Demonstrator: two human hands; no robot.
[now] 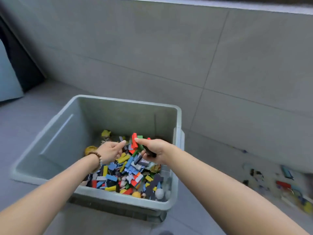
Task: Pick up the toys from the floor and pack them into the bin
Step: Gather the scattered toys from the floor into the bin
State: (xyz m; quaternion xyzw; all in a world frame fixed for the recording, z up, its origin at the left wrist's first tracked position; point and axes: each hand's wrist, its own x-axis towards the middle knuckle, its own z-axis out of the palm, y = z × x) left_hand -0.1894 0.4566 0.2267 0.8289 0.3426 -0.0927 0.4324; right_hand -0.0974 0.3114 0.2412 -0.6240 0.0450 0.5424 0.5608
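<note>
Toys (125,173) lie in the bin (55,133), right hand (155,150) gripping red and green blocks (135,143); left hand (110,151) curled, contents unclear.

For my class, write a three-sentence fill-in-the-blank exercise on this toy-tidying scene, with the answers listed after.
1. The right hand holds a green block with a ____ block beside it.
2. The beaded bracelet is on the ____ wrist.
3. Loose toys lie on the floor to the ____ of the bin.
Missing words: red; left; right.
</note>
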